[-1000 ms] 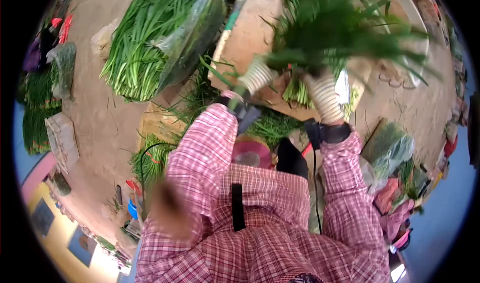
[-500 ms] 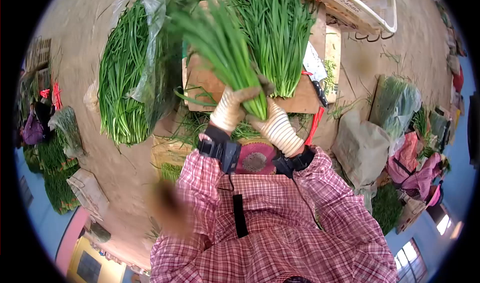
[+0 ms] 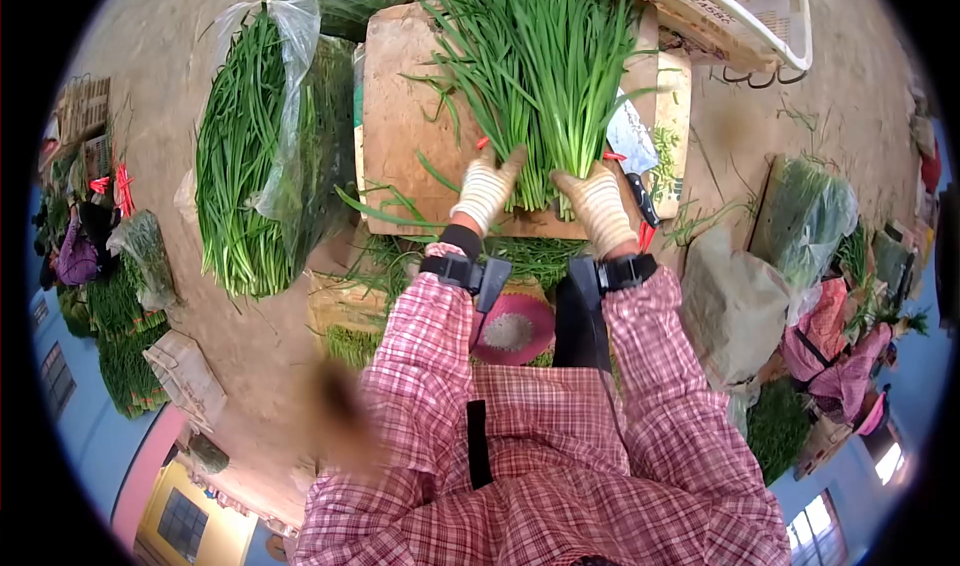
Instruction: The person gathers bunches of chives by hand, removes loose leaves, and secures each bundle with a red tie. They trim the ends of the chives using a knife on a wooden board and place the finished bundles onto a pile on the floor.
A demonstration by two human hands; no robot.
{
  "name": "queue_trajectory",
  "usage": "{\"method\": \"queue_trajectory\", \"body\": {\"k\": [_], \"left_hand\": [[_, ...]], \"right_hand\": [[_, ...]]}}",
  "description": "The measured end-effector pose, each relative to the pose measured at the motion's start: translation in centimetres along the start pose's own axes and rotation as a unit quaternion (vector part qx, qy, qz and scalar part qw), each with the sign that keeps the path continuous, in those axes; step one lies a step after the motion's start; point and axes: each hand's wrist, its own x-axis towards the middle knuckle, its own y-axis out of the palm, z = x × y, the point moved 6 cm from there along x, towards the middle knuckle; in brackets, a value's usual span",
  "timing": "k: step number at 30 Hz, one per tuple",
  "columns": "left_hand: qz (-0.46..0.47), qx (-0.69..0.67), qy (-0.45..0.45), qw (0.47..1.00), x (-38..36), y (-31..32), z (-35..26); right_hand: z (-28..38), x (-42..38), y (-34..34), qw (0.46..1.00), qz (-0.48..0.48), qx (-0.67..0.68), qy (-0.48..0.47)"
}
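A thick bundle of green garlic chives [image 3: 545, 86] lies on the wooden board [image 3: 405, 146], pale stem ends toward me. My left hand [image 3: 490, 188], in a striped glove, grips the left side of the bundle near the stem ends. On the right side my right hand [image 3: 597, 208], gloved alike, grips the stems with its thumb against them. The fingers under the leaves are partly hidden. Red tie ends [image 3: 614, 155] poke out on both sides of the bundle. A knife [image 3: 634, 146] with a black handle lies just right of it.
Left of the board, a plastic bag [image 3: 290, 116] holds more chives [image 3: 240, 166]. A white crate [image 3: 740, 16] stands at the upper right. Below the board are loose leaves and a pink round seat [image 3: 515, 331]. A grey sack [image 3: 725, 301] sits at right; a co-worker's pink sleeve [image 3: 835, 351] shows beyond.
The bunch that both hands held raised and tilted left now lies on the board with the other chives. My hands have moved apart to either side of the pile.
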Motion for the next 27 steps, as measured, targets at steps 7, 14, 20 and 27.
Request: {"method": "queue_trajectory", "body": {"k": [7, 14, 20, 27], "left_hand": [[-0.071, 0.117, 0.085, 0.987, 1.1, 2.8, -7.6], [-0.146, 0.163, 0.102, 0.97, 2.8, 4.9, -6.4], [-0.122, 0.1, 0.077, 0.984, 3.8, 4.0, -6.3], [-0.018, 0.155, 0.099, 0.983, 2.3, 1.8, -6.3]], "right_hand": [[-2.8, 2.2, 2.5, 0.971, -0.014, -0.239, 0.005], [2.1, -3.1, -2.0, 0.955, -0.041, -0.295, -0.012], [-0.5, 1.0, 1.4, 0.988, -0.031, -0.117, -0.093], [0.2, -0.5, 0.7, 0.98, -0.073, -0.165, -0.078]]}}
